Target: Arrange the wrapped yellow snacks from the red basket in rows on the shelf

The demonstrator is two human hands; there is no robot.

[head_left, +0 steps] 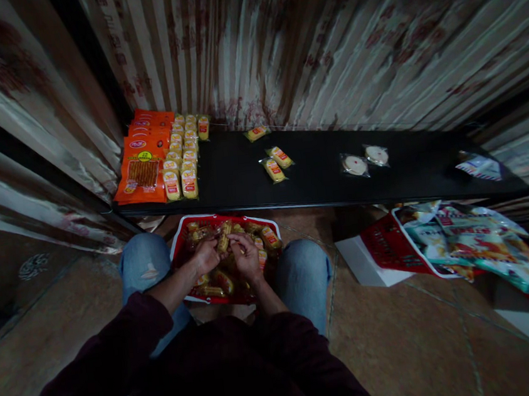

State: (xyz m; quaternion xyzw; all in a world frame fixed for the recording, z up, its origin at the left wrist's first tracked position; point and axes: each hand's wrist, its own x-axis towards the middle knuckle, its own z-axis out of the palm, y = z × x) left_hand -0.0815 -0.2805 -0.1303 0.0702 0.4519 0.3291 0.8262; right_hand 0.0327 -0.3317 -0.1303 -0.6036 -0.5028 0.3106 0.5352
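Between my knees stands a red basket (272, 221) with a white rim, filled with yellow snack cakes in clear wrappers. Over its middle, my left hand (207, 255) and my right hand (246, 254) come together on one wrapped snack cake (224, 237). The fingers of both hands are closed on its wrapper, the left from one side, the right from the other. Beneath them lie more wrapped cakes (270, 237) in a loose heap. Rows of upright wrapped cakes (189, 182) stand on the black shelf just beyond the basket.
Orange snack bags (142, 167) line the left end of the black shelf (227, 164). Several loose cakes (273, 169), white round packets (354, 164) and a pale packet (479, 168) lie farther right. A second red basket (387, 242) with large bags stands on the floor. Curtains hang behind.
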